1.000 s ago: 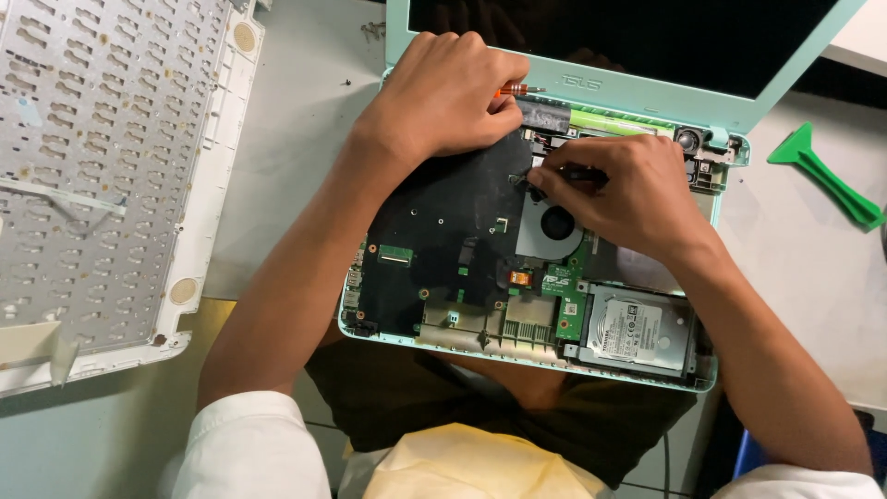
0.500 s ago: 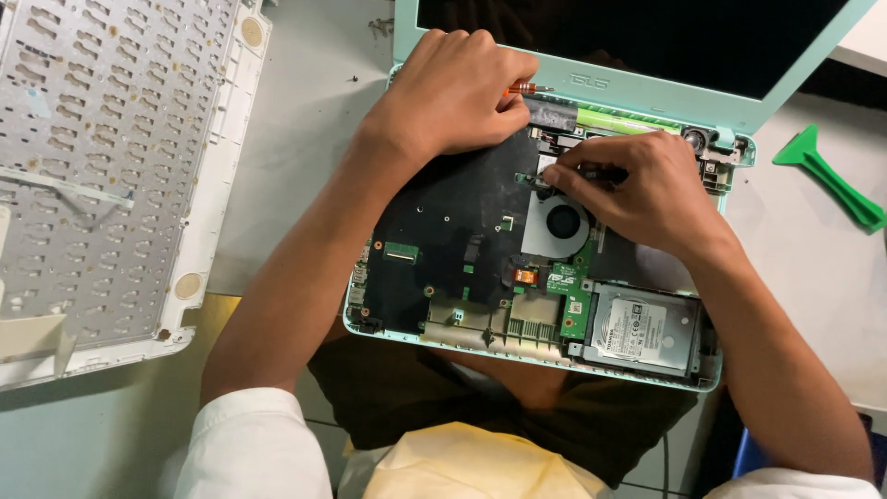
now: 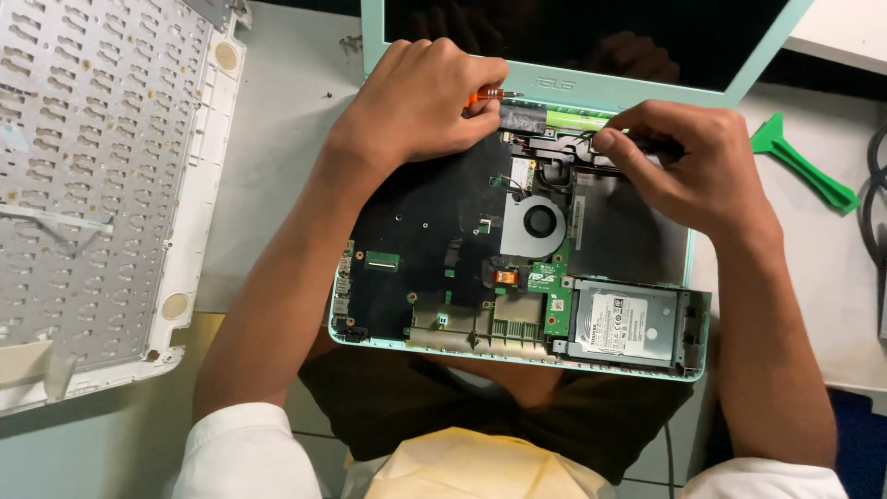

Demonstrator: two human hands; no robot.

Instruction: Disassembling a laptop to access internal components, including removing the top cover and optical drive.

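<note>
Laptop (image 3: 434, 249), opened up with its circuit board bare, lies on the table edge before you. Your left hand (image 3: 420, 106) is curled around an orange-handled screwdriver (image 3: 485, 94) at the hinge, hiding most of the tool. Your right hand (image 3: 684, 166) pinches a dark part by the hinge, above the fan (image 3: 540, 222). A white keyboard cover (image 3: 102, 185) lies left; a green pry tool (image 3: 799, 162) lies right.

Both forearms reach forward, bare to the rolled white sleeves at the elbows. The left hand (image 3: 420, 102) lies palm down with knuckles raised and fingers curled under, its wrist angled inward to the right. The right hand (image 3: 688, 166) is bent at the wrist toward the left, thumb and fingertips (image 3: 610, 139) pinched together, knuckles up.
</note>
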